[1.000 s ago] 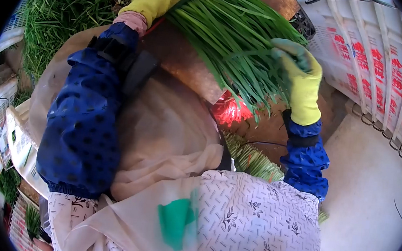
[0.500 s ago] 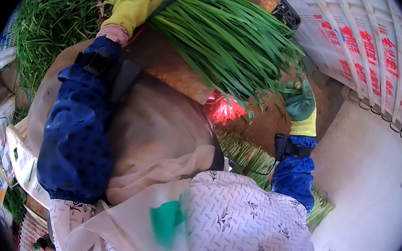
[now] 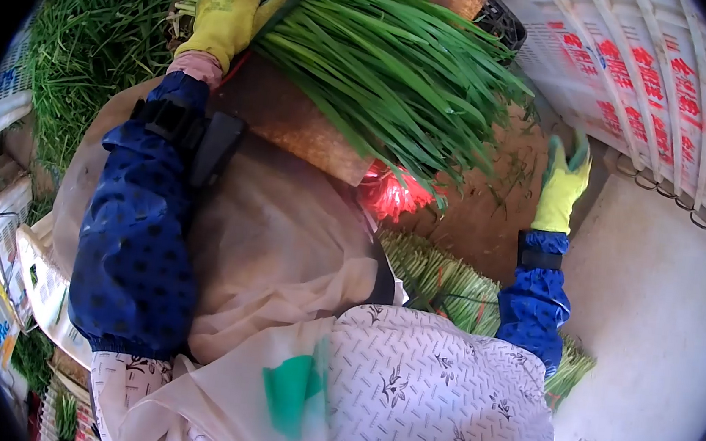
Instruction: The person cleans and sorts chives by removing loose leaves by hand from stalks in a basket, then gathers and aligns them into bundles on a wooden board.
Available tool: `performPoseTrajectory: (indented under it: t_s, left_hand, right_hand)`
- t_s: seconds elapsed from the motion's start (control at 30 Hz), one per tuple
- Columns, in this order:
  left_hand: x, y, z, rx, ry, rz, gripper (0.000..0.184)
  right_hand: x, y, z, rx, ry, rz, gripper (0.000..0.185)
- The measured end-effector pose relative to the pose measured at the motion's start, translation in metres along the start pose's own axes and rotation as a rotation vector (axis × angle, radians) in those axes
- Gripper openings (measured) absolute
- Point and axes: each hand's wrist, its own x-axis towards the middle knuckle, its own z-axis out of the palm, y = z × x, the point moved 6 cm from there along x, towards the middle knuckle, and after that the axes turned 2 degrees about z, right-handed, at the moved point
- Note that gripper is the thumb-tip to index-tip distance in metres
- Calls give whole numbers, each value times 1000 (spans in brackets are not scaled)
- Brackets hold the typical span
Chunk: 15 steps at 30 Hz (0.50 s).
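Observation:
My left hand (image 3: 236,9), in a yellow glove with green-grey fingers, lies over the stem end of a large bunch of garlic chives (image 3: 394,63), its thumb along the near side. The bunch rests on a brown board (image 3: 303,118), pale stem ends at the left and green leaf tips fanning right. My right hand (image 3: 566,177), in a matching glove, is off to the right of the leaf tips, touching nothing. Its fingers point up and are apart, with nothing visible in them. Red ties (image 3: 394,192) hang at the board's near edge.
Loose green leaves (image 3: 97,51) are heaped at the left. Bundled chives (image 3: 441,280) lie beside my lap, at the right. A white basket with red lettering (image 3: 639,78) stands at the upper right. Leaf scraps lie on the brown surface (image 3: 488,233) below the tips.
My right hand has moved right, away from the leaf tips, and its fingers have opened; the bits of leaf at its fingers no longer show. My left hand stays on the bunch.

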Motion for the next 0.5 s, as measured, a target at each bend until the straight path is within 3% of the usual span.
performPoseTrajectory:
  t_s: [0.03,0.07,0.13,0.17,0.2,0.23,0.27,0.33,0.47,0.5]
  left_hand:
    - [-2,-2,3,-47,-41,-25,40]
    - [-1,-4,5,-94,-77,-52,41]
    - [-2,-7,8,-132,-111,-86,41]
    - [-3,-8,9,-125,-112,-88,41]
    - [-3,-9,9,-118,-114,-93,41]
    - [-1,-7,6,-121,-77,-50,41]
    - [0,-9,6,-123,-71,-57,41]
    - [2,-5,5,-148,-72,-62,41]
    - [1,-3,1,-110,30,-24,41]
    - [-2,-9,11,-162,-82,-81,42]
  right_hand:
    - [-6,-46,10,343,-85,124,39]
    - [-10,-84,26,601,-201,-23,35]
    - [-31,-164,44,331,-256,-509,43]
    - [-44,-180,69,200,-348,-647,53]
    - [-64,-184,91,-24,-616,-574,69]
    - [-85,-196,101,-344,-706,-559,78]
    - [-96,-203,100,-147,-510,-631,82]
    - [-107,-239,76,-75,-306,-657,80]
    - [-132,-293,62,376,-354,-768,77]
    - [-132,-309,62,409,-316,-828,78]
